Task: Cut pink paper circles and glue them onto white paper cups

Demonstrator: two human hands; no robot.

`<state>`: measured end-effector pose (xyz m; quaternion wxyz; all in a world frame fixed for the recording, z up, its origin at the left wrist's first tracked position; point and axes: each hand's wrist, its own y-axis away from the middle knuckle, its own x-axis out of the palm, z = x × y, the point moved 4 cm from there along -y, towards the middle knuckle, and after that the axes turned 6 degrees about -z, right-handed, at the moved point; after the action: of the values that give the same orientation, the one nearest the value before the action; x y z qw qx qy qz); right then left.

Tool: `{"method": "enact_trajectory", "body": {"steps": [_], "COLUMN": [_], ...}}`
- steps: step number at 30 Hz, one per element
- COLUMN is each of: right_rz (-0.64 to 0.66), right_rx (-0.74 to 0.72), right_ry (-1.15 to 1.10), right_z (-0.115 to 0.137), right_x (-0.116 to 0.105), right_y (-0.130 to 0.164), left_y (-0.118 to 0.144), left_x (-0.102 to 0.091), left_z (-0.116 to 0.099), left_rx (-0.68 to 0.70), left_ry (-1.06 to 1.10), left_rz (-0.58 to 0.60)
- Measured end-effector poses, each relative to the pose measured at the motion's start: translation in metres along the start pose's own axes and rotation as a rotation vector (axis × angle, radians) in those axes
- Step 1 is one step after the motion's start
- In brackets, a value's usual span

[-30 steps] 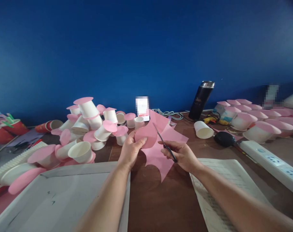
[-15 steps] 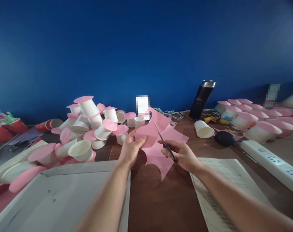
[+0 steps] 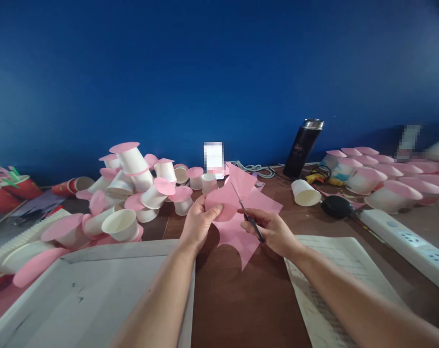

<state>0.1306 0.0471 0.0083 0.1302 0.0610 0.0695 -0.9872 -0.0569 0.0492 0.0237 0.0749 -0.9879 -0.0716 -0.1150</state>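
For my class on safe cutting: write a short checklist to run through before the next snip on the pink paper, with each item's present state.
1. Left hand grips the pink paper: ok.
2. Right hand holds the scissors: ok.
3. Blades meet the paper: ok.
4. Left thumb lies clear of the blades: ok.
5. Paper is raised off the table: ok.
6. Blade opening: cannot tell, too small to see.
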Motion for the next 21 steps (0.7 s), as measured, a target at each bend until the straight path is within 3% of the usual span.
{"method": "enact_trajectory", "body": {"steps": [21], "right_rz": [-0.029], "right_rx": [0.035], "right_ry": [0.017], "right_z": [0.0038], "right_x": [0.0008], "right_y": [0.0015], "left_y": [0.0027], "left_x": [0.0014], "left_z": [-0.0077], "left_rx": [0.026], "left_ry": [-0.043], "left_rz": [-0.006]}}
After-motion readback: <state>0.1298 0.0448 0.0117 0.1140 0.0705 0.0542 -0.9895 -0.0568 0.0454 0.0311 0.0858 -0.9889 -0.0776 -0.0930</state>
